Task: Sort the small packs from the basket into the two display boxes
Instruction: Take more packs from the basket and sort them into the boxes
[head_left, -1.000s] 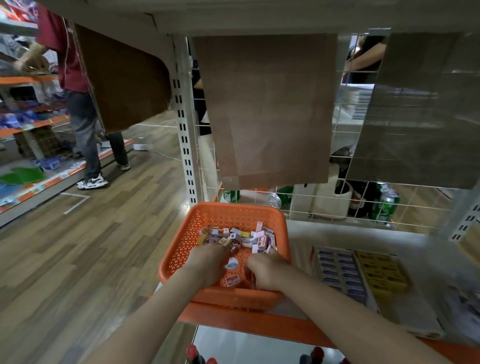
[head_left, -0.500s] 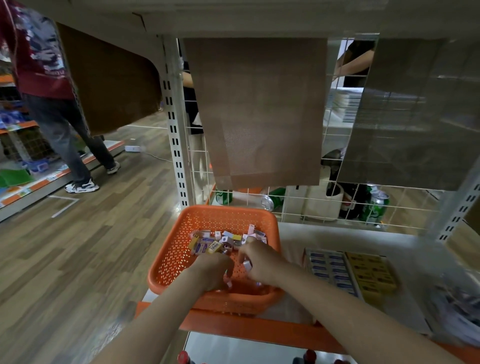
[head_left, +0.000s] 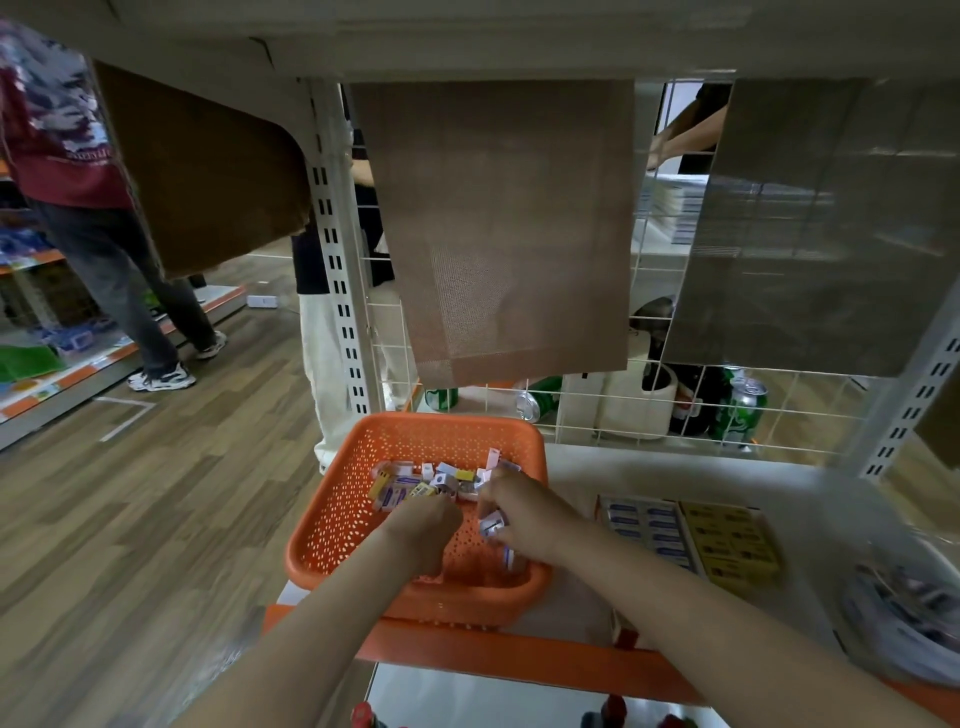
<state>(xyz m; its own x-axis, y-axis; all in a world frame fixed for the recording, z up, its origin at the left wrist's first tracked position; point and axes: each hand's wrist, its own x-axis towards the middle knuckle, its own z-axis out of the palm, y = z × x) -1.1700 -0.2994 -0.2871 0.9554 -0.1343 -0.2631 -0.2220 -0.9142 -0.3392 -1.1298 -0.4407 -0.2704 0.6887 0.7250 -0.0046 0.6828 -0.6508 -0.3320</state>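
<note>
In the perforated orange plastic basket (head_left: 332, 519) on the shelf (head_left: 675, 478), the right hand (head_left: 524, 512) pinches small white-purple packs (head_left: 491, 524); the left hand (head_left: 423, 525) curls downward, its hold impossible to tell

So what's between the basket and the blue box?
Just a bare strip of shelf, in the head view; the right forearm crosses its near end.

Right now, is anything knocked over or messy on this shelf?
Yes. Behind the wire grid, one green can lies on its side, its silver top facing us, while the other can further right stands up. The small packs in the orange basket are a jumble, but they are waiting to be sorted.
</note>
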